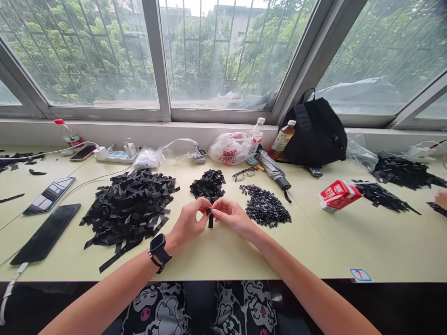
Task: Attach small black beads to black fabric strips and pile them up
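Note:
Both hands meet over the middle of the table, fingertips pinched together. My left hand (188, 217) is closed on a short black strip (210, 220), which hangs down between the hands. My right hand (232, 216) pinches at the strip's upper end; any small piece between its fingertips is hidden. Just beyond the fingers lies a small heap of black pieces (208, 184). To the left spreads a large pile of black strips (131, 209), close to my left wrist. Small shiny black rings (267, 206) form a heap right of my right hand.
A red milk carton (338, 195) with a straw stands at right. Behind are a folded umbrella (274, 170), eyeglasses (244, 174), a plastic bag (228, 149) and a black backpack (314, 132). Phones (47, 232) and cables lie left. Another person's hand (442, 198) shows at the right edge.

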